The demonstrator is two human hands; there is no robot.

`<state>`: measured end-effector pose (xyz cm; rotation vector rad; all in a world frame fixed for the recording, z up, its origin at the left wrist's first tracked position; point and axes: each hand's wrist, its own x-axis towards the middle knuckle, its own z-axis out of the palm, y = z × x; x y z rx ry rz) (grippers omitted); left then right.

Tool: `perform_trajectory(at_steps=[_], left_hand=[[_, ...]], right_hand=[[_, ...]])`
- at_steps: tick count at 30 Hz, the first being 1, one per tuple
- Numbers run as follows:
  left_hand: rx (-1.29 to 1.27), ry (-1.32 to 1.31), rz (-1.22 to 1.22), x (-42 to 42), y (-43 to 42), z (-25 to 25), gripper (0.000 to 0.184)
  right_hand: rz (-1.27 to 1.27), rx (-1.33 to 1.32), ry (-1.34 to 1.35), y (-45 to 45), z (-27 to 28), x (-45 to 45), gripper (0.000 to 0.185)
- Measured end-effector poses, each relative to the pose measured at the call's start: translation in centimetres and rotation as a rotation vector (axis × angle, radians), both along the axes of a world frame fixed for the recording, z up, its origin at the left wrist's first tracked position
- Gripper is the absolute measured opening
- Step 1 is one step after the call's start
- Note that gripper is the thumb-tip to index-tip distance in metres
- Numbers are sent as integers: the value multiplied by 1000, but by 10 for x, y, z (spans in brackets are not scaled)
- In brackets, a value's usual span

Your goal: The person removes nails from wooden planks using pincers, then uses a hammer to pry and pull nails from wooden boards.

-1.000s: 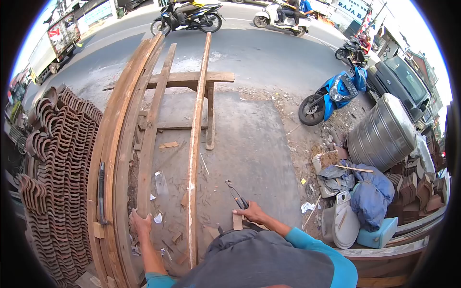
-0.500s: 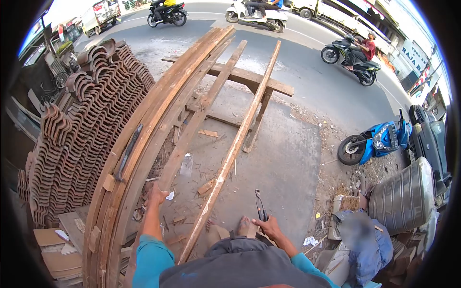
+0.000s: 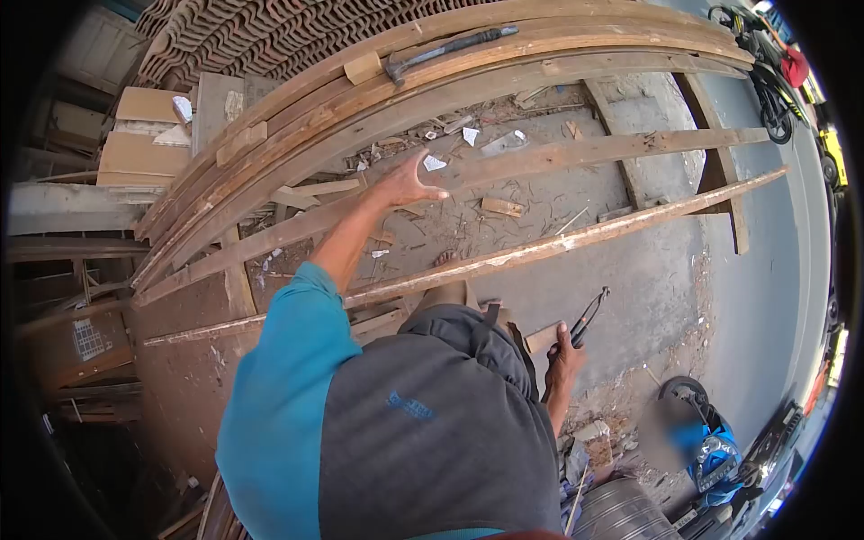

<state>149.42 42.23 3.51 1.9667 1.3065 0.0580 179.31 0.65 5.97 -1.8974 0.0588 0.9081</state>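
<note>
My left hand (image 3: 405,184) is curved over a long wooden plank (image 3: 558,157), thumb along the near edge and fingers toward the far edge. My right hand (image 3: 564,358), low beside my hip, grips dark-handled pincers (image 3: 588,317), their metal jaws pointing up and away from me. Between my hands a narrower wooden batten (image 3: 504,259) with pale, worn patches runs across in front of my body. Beyond the plank, a hammer (image 3: 450,52) lies on several stacked beams (image 3: 540,38).
Stacked roof tiles (image 3: 270,36) stand behind the beams. Cross timbers (image 3: 720,171) support the far ends of the plank and batten. Wood scraps (image 3: 501,208) litter the ground. A blue motorbike (image 3: 715,459) and a ribbed metal drum (image 3: 625,513) are at lower right; the road (image 3: 783,270) lies beyond.
My view has swung left and down, so the timbers now run across it. My left hand stays at the plank, and the pincers remain in my right hand.
</note>
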Motion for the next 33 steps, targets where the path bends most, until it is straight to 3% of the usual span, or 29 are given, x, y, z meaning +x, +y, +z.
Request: perform_trajectory(at_steps=[1, 3, 6, 9, 15, 20, 21, 23, 25, 28, 30, 33], left_hand=[[18, 6, 43, -14, -2, 9, 126], [-54, 372, -43, -55, -26, 25, 133], [-54, 389, 81, -99, -47, 9, 116], [57, 368, 200, -111, -58, -59, 94], [-195, 472, 108, -82, -71, 3, 78], [-9, 503, 116, -77, -101, -45, 73], [-56, 494, 92, -73, -104, -14, 73], [26, 515, 63, -75, -109, -14, 68], [-158, 530, 3, -73, -95, 10, 77], [-105, 390, 9, -66, -107, 27, 75], [206, 294, -21, -60, -130, 52, 79], [-157, 108, -76, -36, -168, 68, 88]], right_hand=[[17, 18, -37, 16, -2, 6, 43], [56, 84, -49, 27, 1, 11, 42], [122, 90, -33, 41, 7, 13, 36], [186, 134, -90, 50, 9, 11, 36], [285, 136, -87, 60, 1, 8, 39], [279, 70, -99, 64, 0, -6, 42], [258, 57, -67, 62, -8, -4, 42], [243, 24, -93, 61, -6, -7, 42], [221, -19, -93, 57, -11, -5, 42], [131, -33, -66, 45, -6, -7, 42], [106, -21, -49, 40, -7, -8, 41], [-17, 61, -37, 31, -17, -14, 39]])
